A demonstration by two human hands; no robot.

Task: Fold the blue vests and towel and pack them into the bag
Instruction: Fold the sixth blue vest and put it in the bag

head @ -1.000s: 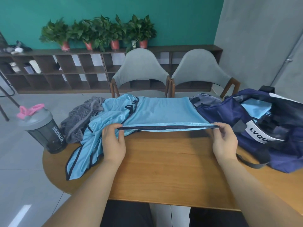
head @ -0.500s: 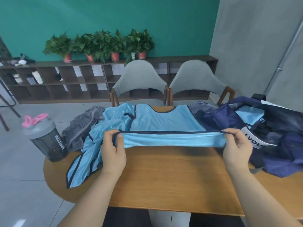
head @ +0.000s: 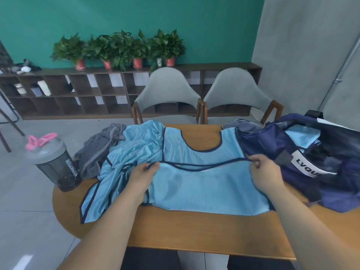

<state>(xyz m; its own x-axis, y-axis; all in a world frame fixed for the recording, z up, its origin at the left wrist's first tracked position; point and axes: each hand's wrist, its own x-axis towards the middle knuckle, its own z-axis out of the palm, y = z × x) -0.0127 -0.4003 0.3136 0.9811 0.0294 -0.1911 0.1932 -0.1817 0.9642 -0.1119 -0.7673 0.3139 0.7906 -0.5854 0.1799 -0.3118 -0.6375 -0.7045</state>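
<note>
Blue vest (head: 204, 184): lies flat in the middle of the surface, its near part doubled over the far part. The dark-trimmed hem runs left to right between the two hands, and the neck scoop shows just beyond it.
Left hand (head: 140, 176): rests on the vest's left end; its fingers (head: 153, 166) are curled and pinch the dark trim.
Right hand (head: 266, 172): at the vest's right end, just beside the bag; its fingers (head: 255, 159) are curled and pinch the same trim.
Second blue vest (head: 134, 145): crumpled to the left, partly under the first, with one trimmed end reaching the near-left edge of the surface.
Towel (head: 97, 152): grey and striped, bunched at the far left, touching the crumpled vest.
Bag (head: 292, 152): navy, on the right, open at the top, with a white label reading "LVQU".
Light-blue cloth (head: 300, 136): inside the bag.
Surface (head: 194, 230): wooden, rounded on the left.
Shaker bottle (head: 56, 164): dark, with a grey lid and a pink loop, upright at the left edge, near the towel.
Chairs (head: 167, 90): two grey ones side by side at the far edge.
Potted plants (head: 120, 49): a row on a low shelf (head: 58, 94) against the teal wall.
</note>
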